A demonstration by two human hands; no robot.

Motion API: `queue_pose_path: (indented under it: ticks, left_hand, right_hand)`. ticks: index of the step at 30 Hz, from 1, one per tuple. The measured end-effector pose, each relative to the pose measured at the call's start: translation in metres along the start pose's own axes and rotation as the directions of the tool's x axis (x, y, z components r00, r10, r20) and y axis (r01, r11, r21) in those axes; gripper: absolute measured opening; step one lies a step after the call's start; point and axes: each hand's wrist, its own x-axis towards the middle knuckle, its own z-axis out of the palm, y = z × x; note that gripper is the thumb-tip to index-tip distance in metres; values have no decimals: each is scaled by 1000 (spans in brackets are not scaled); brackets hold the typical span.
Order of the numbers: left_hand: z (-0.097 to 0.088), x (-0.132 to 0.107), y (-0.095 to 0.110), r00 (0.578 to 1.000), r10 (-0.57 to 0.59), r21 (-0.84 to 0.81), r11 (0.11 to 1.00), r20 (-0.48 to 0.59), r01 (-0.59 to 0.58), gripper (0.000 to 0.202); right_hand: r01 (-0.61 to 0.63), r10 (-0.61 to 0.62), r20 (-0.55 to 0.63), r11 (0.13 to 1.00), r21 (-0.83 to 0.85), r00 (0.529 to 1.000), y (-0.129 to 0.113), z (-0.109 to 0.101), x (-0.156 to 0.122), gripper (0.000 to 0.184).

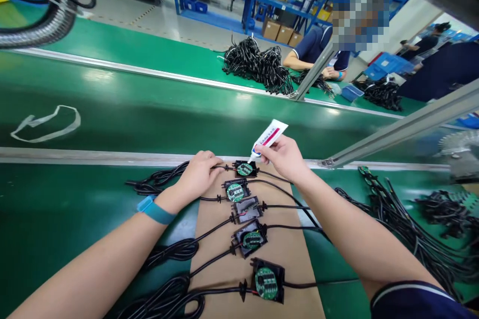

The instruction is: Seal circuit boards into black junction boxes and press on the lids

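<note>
White tube [268, 139] is held at a tilt above the far end of a brown sheet [215, 279], its nozzle pointed down at the farthest of five black housings lined up there. At the left, looped black cables [166, 251] are laid beside the left forearm, on which a turquoise wristband [159, 212] is worn. The left hand [200, 172] is rested with fingers loosely curled beside the farthest housing [254, 170], near its thin left cable; whether the cable is pinched or only touched cannot be told. In that housing a round green board [245, 169] is seated, just below the nozzle; contact cannot be made out. By the right hand [285, 156], the tube is pinched narrowly between thumb and fingers. Farther right, more black cables [406, 232] are spread on the green bench [346, 304].
</note>
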Motion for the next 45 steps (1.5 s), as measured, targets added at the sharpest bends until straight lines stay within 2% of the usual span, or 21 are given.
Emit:
queue_pose_path:
  ticks: [3, 11, 18, 27, 31, 35, 40, 45]
  left_hand:
    - [9, -3, -1, 998, 15, 33, 999, -64, -13, 23]
    - [12, -4, -5, 997, 22, 67, 998, -77, -17, 23]
    - [11, -4, -3, 996, 19, 56, 998, -86, -14, 24]
    - [12, -5, -6, 996, 21, 78, 997, -91, -14, 22]
    - [13, -5, -5, 995, 18, 66, 998, -94, -12, 21]
    - [11, -5, -4, 997, 9, 64, 998, -82, -4, 19]
    - [11, -5, -3, 997, 9, 75, 997, -80, -3, 18]
    - [11, -5, -4, 997, 7, 83, 997, -74, -1, 19]
  right_hand:
    - [72, -61, 79, 988, -137, 995, -1, 8, 3, 28]
    - [228, -177, 169, 904, -361, 970, 12, 17, 11, 17]
    - [273, -215, 189, 884, -380, 958, 9, 16, 9, 15]
    - [317, -247, 216, 855, -411, 945, 7, 4, -3, 15]
    - [282, -234, 163, 863, -419, 958, 2, 1, -5, 15]
    - [301, -267, 141, 867, -397, 953, 2, 10, -1, 15]
    - [446, -383, 230, 791, -419, 895, 10, 31, 7, 7]
    - [480, -394, 276, 757, -444, 877, 13, 33, 10, 6]
